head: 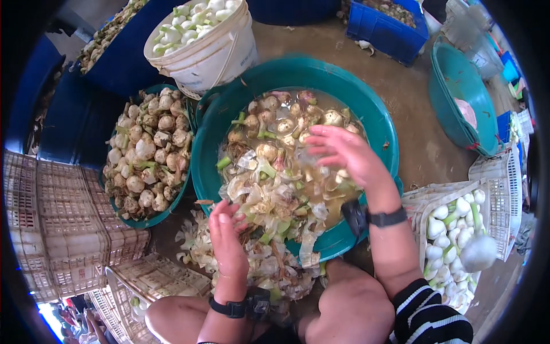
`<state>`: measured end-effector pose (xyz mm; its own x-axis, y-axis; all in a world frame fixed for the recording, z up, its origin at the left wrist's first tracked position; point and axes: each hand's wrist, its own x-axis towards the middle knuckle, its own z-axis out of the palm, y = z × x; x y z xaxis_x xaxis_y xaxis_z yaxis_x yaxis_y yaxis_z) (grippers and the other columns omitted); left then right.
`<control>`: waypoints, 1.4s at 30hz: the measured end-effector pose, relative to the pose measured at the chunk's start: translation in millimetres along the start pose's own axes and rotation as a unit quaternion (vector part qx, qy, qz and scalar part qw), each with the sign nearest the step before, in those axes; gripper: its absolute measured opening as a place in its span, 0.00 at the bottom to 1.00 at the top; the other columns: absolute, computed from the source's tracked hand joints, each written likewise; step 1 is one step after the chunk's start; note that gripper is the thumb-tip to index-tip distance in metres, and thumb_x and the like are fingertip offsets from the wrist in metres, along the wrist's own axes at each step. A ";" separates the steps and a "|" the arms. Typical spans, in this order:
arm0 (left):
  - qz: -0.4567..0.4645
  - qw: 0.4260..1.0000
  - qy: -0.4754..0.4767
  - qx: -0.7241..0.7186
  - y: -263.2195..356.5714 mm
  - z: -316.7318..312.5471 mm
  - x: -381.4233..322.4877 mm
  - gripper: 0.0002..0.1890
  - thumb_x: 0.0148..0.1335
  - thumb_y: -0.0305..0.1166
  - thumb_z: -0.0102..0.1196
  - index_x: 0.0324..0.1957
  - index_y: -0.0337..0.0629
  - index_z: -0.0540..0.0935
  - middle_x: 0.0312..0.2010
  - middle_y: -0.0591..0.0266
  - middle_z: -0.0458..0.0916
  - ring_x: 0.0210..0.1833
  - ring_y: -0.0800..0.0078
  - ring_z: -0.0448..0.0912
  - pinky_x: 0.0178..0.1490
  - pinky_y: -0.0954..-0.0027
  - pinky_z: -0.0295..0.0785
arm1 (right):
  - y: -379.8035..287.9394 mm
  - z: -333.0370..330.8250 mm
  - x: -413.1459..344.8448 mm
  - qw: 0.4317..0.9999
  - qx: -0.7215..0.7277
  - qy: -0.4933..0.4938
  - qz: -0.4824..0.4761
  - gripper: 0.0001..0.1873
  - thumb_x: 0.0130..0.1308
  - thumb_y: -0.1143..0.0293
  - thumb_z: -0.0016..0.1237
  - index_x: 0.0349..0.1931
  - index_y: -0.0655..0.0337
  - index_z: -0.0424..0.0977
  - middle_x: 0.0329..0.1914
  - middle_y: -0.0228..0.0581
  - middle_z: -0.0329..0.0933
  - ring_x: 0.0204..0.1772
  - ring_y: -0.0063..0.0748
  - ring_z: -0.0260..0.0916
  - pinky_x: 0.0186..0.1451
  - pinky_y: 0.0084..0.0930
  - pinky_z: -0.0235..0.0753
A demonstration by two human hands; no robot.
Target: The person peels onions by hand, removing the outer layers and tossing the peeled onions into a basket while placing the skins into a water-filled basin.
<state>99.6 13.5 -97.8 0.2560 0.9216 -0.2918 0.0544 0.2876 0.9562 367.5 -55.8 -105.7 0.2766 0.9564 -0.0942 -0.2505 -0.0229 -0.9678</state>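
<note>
A round green plastic tub (pixel 374 116) sits before me, holding murky water, unpeeled garlic bulbs (pixel 267 151) and loose papery garlic skins (pixel 275 195). Over the water on the tub's right side, my right hand (pixel 339 150) has its fingers spread and nothing in them. My left hand (pixel 227 236) is at the tub's near-left rim, beside a heap of wet skins (pixel 268 262) on the floor; its fingers are loosely curled and apart, with nothing seen in them. The skins also hang over the tub's near edge. Each wrist wears a black strap with a small device.
On the left stands a green basin (pixel 148 223) of unpeeled garlic. A white bucket (pixel 215 56) of clean bulbs is behind it. White crates (pixel 451 189) with peeled bulbs stand right. Stacked green tubs (pixel 464 99) and a blue bin (pixel 380 36) are farther off.
</note>
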 end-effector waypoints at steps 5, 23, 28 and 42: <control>-0.017 0.997 -0.062 0.034 -13.0 26.4 -7.8 0.11 0.63 0.30 0.44 0.46 0.39 0.71 0.41 0.64 0.74 0.39 0.78 0.72 0.39 0.78 0.69 | 103.2 -73.0 13.4 0.758 -0.581 0.128 0.267 0.19 0.59 0.62 0.41 0.48 0.61 0.67 0.47 0.50 0.71 0.48 0.47 0.71 0.48 0.39 0.71; -0.228 0.971 -0.077 -0.008 5.0 -5.9 19.5 0.09 0.58 0.39 0.50 0.27 0.48 0.71 0.18 0.72 0.69 0.16 0.83 0.67 0.14 0.81 0.57 | 36.6 124.3 -27.9 0.799 -0.542 -0.108 -0.237 0.09 0.53 0.66 0.48 0.19 0.58 0.67 0.15 0.37 0.69 0.18 0.42 0.68 0.21 0.33 0.69; -0.241 0.964 -0.111 -0.019 4.9 3.5 18.8 0.08 0.59 0.37 0.49 0.28 0.46 0.73 0.20 0.71 0.70 0.19 0.83 0.68 0.17 0.80 0.59 | 47.2 104.8 -16.4 0.916 -0.387 -0.100 -0.036 0.12 0.55 0.65 0.44 0.18 0.63 0.70 0.18 0.47 0.70 0.23 0.45 0.71 0.25 0.36 0.69; -0.126 0.976 -0.170 0.045 4.5 3.5 19.8 0.15 0.61 0.35 0.43 0.46 0.37 0.74 0.31 0.65 0.75 0.31 0.81 0.70 0.33 0.78 0.66 | 67.0 110.5 -28.2 0.971 -0.229 -0.072 0.022 0.08 0.56 0.67 0.45 0.27 0.63 0.70 0.19 0.46 0.69 0.25 0.48 0.69 0.27 0.36 0.69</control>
<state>108.3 32.2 -99.2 0.5278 0.6811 -0.5074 0.2370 0.4556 0.8581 240.4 -52.1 -142.1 0.1342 0.9816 -0.1362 0.1885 -0.1602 -0.9689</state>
